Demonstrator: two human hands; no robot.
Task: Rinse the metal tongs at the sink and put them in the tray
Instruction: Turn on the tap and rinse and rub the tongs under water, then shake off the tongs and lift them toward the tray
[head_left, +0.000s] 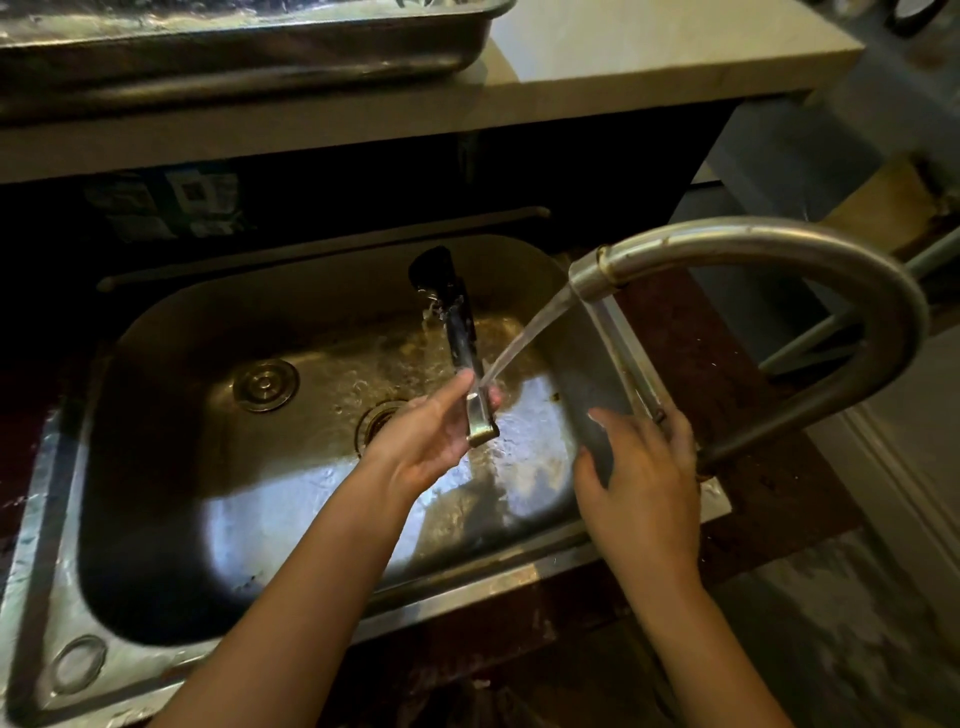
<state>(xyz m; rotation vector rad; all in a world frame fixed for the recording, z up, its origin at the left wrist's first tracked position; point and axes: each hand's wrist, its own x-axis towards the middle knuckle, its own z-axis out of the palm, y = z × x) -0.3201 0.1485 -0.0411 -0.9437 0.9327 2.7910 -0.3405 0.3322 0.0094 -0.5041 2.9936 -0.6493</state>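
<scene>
Forearms: two bare forearms reach up from the bottom edge over the near rim of the sink.
Left hand: palm turned up over the basin, grip closed around the hinge end of the tongs.
Right hand: resting on the right wall and rim of the sink, fingers spread and loose, holding nothing.
Tongs: metal handles with dark tips, pointing away from the person, tilted up above the basin; the hinge end sits in the left palm, the tips hang over the far part of the sink.
Water: a stream runs slantwise from the spout and lands on the tongs just above the left hand's fingers.
Tap: a curved metal pipe arching from the right side, its mouth above the right part of the basin.
Basin: wet and shiny, with a drain near the left wrist and a round plug left of it.
Tray: a metal tray stands on the pale table beyond the sink, well apart from the tongs.
</scene>
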